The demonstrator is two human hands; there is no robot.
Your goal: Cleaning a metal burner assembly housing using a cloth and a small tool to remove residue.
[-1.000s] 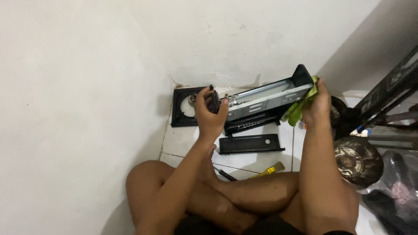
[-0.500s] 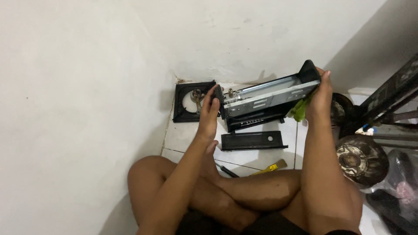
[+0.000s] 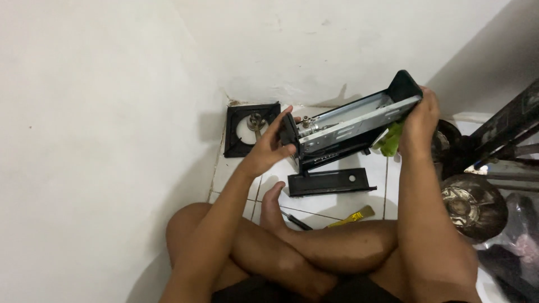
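I sit cross-legged on a white tiled floor in a wall corner. Both hands hold up a long metal stove body [image 3: 348, 124], silver with black ends, tilted with its right end higher. My left hand [image 3: 268, 150] grips the lower left end with the fingers around the black end cap. My right hand [image 3: 418, 120] grips the upper right end and also pinches a green cloth [image 3: 389, 140] against it. A flat black panel [image 3: 330, 182] lies on the tiles just below the stove body.
A square black burner frame [image 3: 250, 128] with a round burner in it lies in the corner by the wall. A yellow-handled tool [image 3: 352, 217] and a dark screwdriver [image 3: 296, 220] lie near my feet. Round dark metal parts [image 3: 474, 206] and a dark rack [image 3: 505, 143] stand at right.
The stove body has tipped, its right end rising a little. My left hand shifted its grip on the left end. The camera view moved slightly.
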